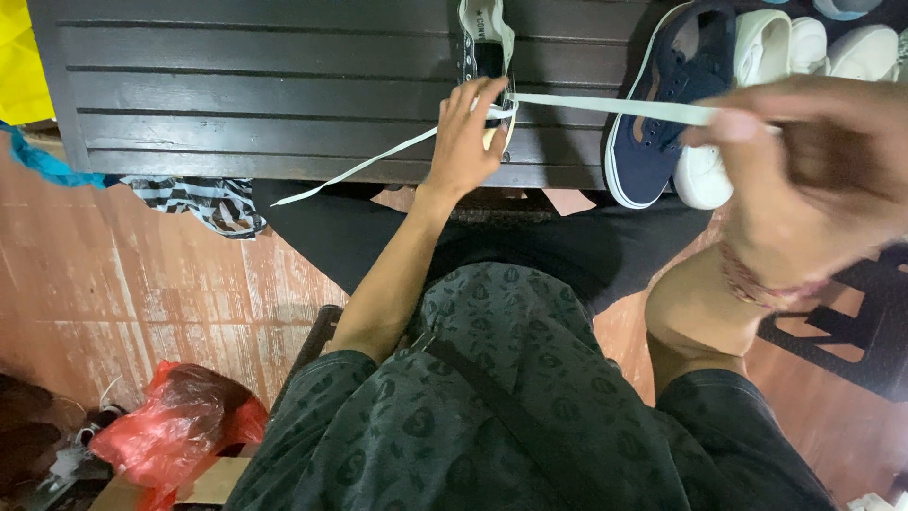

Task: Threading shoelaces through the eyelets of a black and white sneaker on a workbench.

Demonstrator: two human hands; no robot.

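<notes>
white lace [605, 104] stretched between both hands' fingers [487, 95].

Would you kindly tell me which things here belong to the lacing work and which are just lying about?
In use:
black-and-white sneaker, steadied by left hand
white lace, pulled taut by right hand

Lying about:
navy shoe
white shoes
red plastic bag
striped cloth

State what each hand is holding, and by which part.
The right hand pinches the white shoelace near its free end, pulled taut. The left hand steadies the black-and-white sneaker at its eyelets, fingers on the lace there.
</notes>
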